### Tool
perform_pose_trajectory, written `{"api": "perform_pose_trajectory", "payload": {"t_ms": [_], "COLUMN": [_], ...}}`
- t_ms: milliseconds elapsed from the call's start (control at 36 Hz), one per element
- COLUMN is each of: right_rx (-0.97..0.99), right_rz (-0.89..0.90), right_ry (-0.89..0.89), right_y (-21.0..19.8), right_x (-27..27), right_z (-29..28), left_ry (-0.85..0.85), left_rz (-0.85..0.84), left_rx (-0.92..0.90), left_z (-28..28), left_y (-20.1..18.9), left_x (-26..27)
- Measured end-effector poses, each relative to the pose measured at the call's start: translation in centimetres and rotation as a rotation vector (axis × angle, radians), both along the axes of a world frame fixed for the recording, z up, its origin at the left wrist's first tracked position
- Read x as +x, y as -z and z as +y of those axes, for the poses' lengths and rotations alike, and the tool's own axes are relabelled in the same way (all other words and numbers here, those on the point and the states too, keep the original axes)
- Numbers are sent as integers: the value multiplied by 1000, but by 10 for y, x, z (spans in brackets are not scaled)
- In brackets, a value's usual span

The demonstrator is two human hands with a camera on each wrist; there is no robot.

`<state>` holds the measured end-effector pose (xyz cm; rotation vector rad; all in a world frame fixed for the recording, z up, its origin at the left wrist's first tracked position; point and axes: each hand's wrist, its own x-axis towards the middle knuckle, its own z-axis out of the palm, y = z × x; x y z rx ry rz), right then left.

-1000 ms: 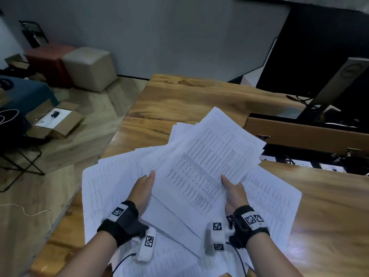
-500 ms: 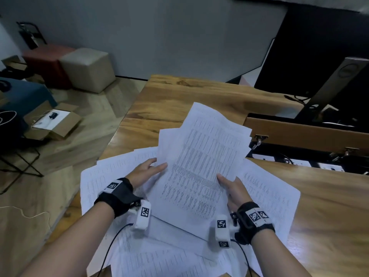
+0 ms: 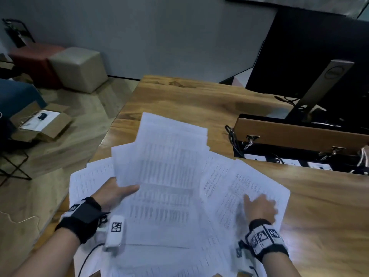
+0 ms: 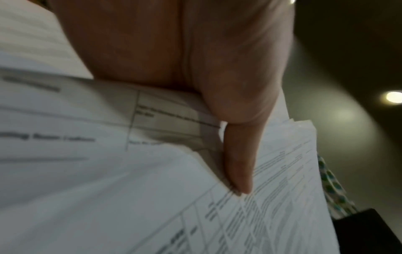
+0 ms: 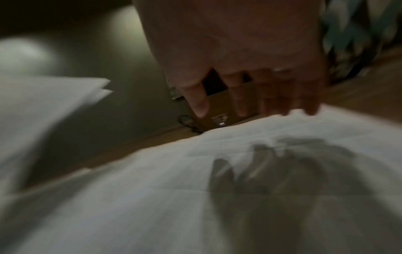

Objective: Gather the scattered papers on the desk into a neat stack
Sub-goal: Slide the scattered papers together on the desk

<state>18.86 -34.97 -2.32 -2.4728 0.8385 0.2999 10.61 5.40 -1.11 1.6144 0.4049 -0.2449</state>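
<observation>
White printed papers lie scattered over the near part of the wooden desk (image 3: 179, 96). My left hand (image 3: 117, 191) holds a bundle of several sheets (image 3: 165, 176) by its left edge, thumb on top, fingers hidden beneath; the left wrist view shows the thumb (image 4: 237, 154) pressed on the bundle (image 4: 272, 197). My right hand (image 3: 259, 206) is off the bundle, hovering palm down with fingers spread over loose sheets (image 3: 249, 188) to the right. In the blurred right wrist view its fingers (image 5: 241, 101) hang straight above the paper (image 5: 195, 189), casting a shadow.
A wooden cable box (image 3: 299, 134) with latches and cords sits at the right, behind it a black monitor (image 3: 319, 56) on its stand. The desk's left edge drops to the floor, where a cardboard box (image 3: 40, 122) and cube stools (image 3: 77, 68) stand.
My right hand let go of the bundle's right edge and moved right over the loose sheets. The left hand alone now holds the bundle, which has swung towards upright.
</observation>
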Motion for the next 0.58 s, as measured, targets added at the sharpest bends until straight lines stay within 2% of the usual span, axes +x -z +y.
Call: {"api": "perform_pose_trajectory", "payload": {"t_ms": [83, 194, 278, 333, 444, 583], "right_rx": [-112, -223, -170, -72, 167, 284], "right_rz": [254, 347, 340, 304, 194, 18], "right_ry": [158, 170, 179, 221, 308, 299], "right_y": [17, 36, 34, 27, 15, 1], "right_x": [-9, -10, -7, -6, -8, -17], "right_z": [-32, -43, -38, -34, -33, -37], "left_ry": [-30, -96, -106, -139, -159, -197], "left_rz": [51, 126, 190, 274, 372, 404], "left_rx": [40, 142, 206, 262, 317, 327], "left_z": [13, 22, 24, 25, 45, 33], "left_y": [13, 32, 40, 48, 87, 75], "left_x": [-13, -21, -22, -24, -25, -28]}}
